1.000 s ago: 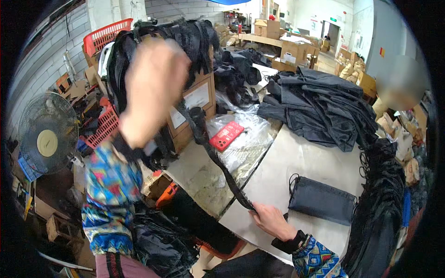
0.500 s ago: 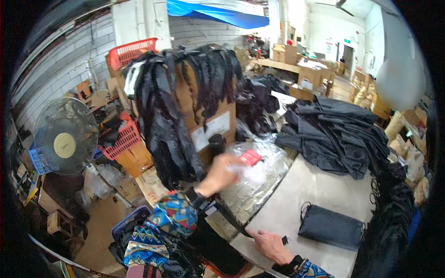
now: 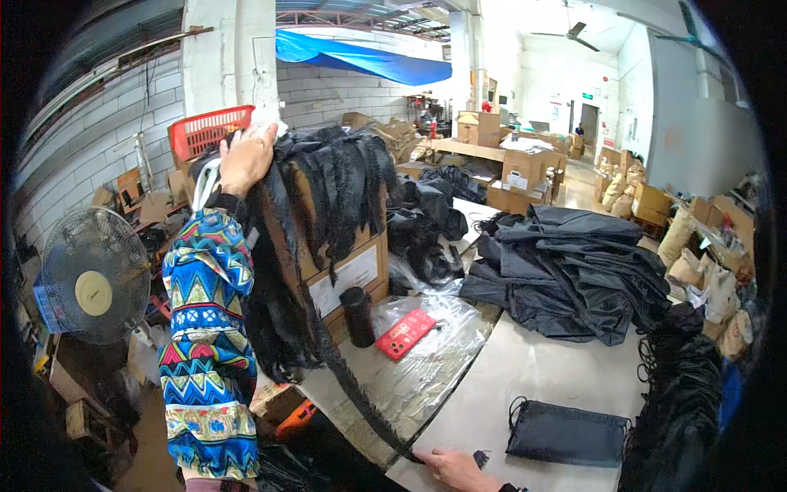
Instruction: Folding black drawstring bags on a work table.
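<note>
My left hand (image 3: 246, 160) is raised over the top of a tall cardboard box draped with black fabric strips (image 3: 344, 184). Its fingers are stretched out and somewhat apart, resting at the strips' upper ends. One long black strip with fuzzy edges (image 3: 348, 381) slants from the box down to the grey-white table (image 3: 566, 361). My right hand (image 3: 455, 469), low at the table's near edge, has its fingers closed on the lower part of that strip. A small dark tuft shows beside this hand. Right of it lies a flat black pouch with cord loops (image 3: 568, 433).
A red-cased phone (image 3: 406, 334) lies on clear plastic sheeting next to a black cylinder (image 3: 357, 316). Black cloth (image 3: 574, 271) is heaped at the table's back, and black corded pieces hang along its right edge. A fan (image 3: 94, 279) and a red basket (image 3: 209, 131) stand left.
My left hand has moved from near the black cylinder up and left to the box top. The strip now stretches between box and right hand. The view has shifted, uncovering the phone.
</note>
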Tool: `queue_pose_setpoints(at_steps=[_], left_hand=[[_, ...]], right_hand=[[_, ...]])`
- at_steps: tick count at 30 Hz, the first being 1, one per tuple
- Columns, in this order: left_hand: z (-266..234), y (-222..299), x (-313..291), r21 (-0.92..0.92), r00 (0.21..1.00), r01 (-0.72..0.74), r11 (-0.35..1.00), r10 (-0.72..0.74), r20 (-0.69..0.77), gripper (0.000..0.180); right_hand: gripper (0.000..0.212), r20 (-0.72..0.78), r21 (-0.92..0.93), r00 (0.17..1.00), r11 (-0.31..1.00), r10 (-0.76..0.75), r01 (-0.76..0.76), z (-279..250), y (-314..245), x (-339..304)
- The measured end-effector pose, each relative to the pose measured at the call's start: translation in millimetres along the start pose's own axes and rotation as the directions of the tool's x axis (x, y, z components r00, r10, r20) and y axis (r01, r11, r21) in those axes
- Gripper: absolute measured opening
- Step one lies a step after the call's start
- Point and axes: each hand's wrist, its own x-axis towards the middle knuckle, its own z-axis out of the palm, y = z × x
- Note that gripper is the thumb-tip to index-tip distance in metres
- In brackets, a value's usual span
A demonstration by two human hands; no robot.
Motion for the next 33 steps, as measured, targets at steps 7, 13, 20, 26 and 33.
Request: queue_pose_setpoints(at_steps=[7, 13, 20, 26, 33], left_hand=[[1, -11, 25, -0.141, 0.948, 0.048, 0.989, 0.000, 0.319, 0.050], [-37, -7, -35, -0.386, 0.829, -0.279, 0.880, 0.017, -0.559, 0.044], [26, 53, -303, -0.420, 0.468, -0.778, 0.467, 0.877, 0.109, 0.063], [141, 33, -389, -0.502, 0.527, -0.595, 0.628, 0.776, 0.346, 0.051], [123, 59, -386, -0.763, 0.588, -0.177, 0.622, 0.688, 0.425, 0.035]], right_hand=[[0.041, 0.077, 0.093, 0.994, 0.992, 0.081, -0.088, -21, -20, -4], [0.043, 0.019, -0.033, 1.000, 0.999, 0.006, -0.006, 0, -1, 5], [0.041, -0.150, -0.056, 0.984, 0.993, 0.094, -0.103, -14, -3, 3], [0.034, -0.187, -0.116, 0.973, 0.981, 0.135, -0.158, -6, -2, 4], [0.040, -0.317, -0.322, 0.948, 0.940, 0.002, -0.110, -51, -7, -54]])
